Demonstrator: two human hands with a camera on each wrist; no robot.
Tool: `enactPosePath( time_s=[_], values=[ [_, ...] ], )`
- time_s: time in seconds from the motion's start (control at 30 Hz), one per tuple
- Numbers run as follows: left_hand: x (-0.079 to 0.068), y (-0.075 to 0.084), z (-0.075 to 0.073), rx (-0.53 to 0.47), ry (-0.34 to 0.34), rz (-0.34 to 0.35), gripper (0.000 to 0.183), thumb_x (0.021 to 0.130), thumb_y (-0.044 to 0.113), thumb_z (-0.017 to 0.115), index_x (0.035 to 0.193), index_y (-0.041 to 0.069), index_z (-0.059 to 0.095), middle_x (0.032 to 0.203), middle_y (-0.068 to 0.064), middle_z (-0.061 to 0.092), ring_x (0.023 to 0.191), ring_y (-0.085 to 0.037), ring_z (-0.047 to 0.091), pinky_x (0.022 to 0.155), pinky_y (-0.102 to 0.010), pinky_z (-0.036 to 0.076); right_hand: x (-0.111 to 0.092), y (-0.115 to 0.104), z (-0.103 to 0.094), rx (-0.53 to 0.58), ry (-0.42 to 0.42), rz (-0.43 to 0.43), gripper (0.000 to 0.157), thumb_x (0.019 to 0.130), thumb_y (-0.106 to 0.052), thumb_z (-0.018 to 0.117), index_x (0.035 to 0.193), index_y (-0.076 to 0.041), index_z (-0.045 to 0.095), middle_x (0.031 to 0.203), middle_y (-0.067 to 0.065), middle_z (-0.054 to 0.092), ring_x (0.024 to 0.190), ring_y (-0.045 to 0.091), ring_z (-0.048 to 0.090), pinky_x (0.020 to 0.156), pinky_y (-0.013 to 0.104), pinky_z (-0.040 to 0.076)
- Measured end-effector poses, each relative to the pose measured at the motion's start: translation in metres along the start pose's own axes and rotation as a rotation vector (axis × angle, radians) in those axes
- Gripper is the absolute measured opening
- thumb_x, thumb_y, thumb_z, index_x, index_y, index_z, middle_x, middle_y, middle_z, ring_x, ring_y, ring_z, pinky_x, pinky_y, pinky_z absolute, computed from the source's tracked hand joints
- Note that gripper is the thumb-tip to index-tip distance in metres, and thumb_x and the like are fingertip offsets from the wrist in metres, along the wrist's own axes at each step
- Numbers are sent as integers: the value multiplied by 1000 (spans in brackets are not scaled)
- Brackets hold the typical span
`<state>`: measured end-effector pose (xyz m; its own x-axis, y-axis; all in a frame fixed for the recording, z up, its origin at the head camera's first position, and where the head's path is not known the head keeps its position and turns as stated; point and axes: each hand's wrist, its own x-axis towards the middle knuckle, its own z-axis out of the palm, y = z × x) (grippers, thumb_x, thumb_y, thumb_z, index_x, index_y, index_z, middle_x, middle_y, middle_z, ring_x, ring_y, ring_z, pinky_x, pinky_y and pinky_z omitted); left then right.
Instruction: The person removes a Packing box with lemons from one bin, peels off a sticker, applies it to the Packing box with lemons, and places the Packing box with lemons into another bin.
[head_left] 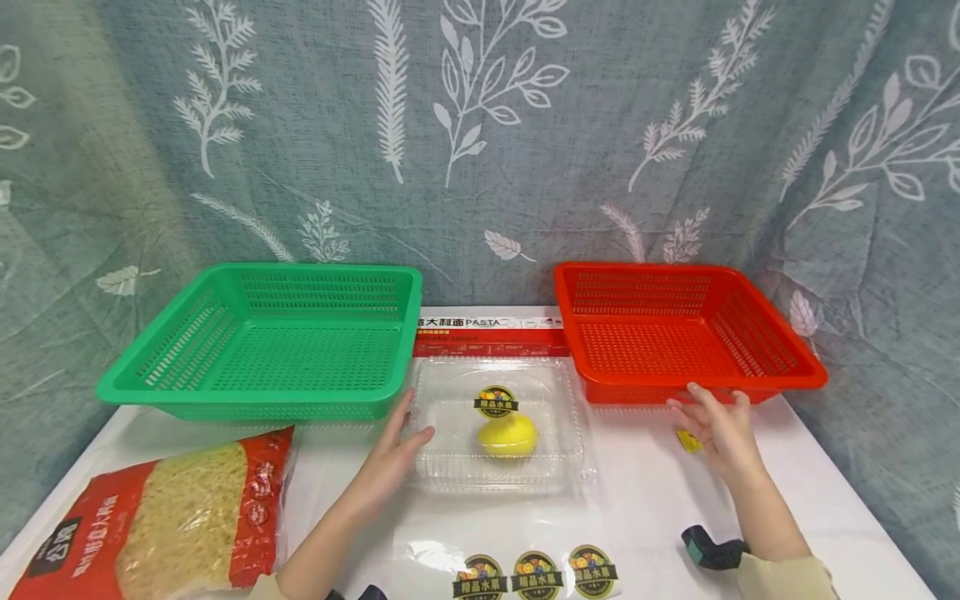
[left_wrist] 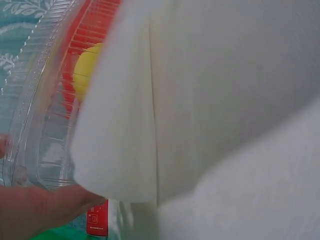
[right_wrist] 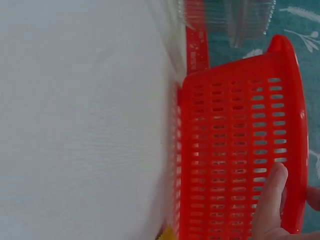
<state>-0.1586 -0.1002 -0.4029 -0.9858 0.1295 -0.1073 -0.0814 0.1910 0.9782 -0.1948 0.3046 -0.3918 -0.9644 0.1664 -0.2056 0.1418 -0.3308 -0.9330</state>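
A clear plastic fruit box (head_left: 442, 392) with a round label (head_left: 497, 402) lies in the middle, with a yellow lemon-like fruit (head_left: 508, 437) showing through it. My left hand (head_left: 390, 462) is at the box's left side, thumb spread from the fingers and overlapping the box edge. On the right, my right hand (head_left: 723, 429) reaches the front rim of a red basket (head_left: 697, 395), fingers loosely bent and spread. In the right wrist view its thumb (right_wrist: 271, 200) lies along the outside of the basket wall. A small yellow item (head_left: 688, 440) is on the table below that hand.
A green basket (head_left: 262, 406) stands at the back left. In front of it lies a red pasta bag (head_left: 187, 517). Behind the clear box is a long pasta carton (head_left: 487, 337). A label sheet (head_left: 442, 542) with several stickers lies at the front. A patterned curtain (head_left: 480, 167) hangs behind.
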Motion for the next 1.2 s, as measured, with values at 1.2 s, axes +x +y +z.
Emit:
enactPosePath(
  time_s=[1.2],
  values=[
    [-22, 20, -6, -34, 15, -12, 65, 95, 22, 46, 148, 20, 9, 151, -18, 3, 135, -40, 2, 97, -66, 20, 4, -9, 7, 248, 122, -62, 68, 90, -4, 54, 128, -21, 0, 118, -1, 21, 75, 13, 63, 75, 26, 52]
  ],
)
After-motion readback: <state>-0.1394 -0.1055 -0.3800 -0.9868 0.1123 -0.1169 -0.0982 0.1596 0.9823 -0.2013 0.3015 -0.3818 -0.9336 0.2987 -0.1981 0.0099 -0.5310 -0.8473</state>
